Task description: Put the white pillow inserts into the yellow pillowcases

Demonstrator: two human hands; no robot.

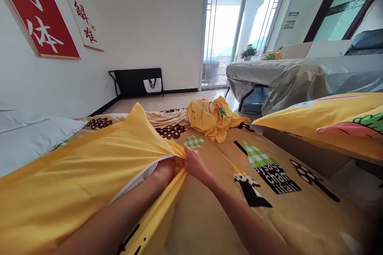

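Partway into the yellow cover, opening held at picture centre.

Left hand (163,171) buried past the wrist in the cover (89,167), fingers hidden, grip impossible to tell; right hand (194,164) pinching the opening's edge shut between its fingers. White filling (140,177) showing only at the slit. Patterned sheet (269,175) spread toward four o'clock; crumpled yellow cloth (214,119) untouched at twelve; white pillow (30,135) at nine.

two bare forearms, no sleeves in view, left hand (164,170) and right hand (196,164) without gloves, rings, watch or bands
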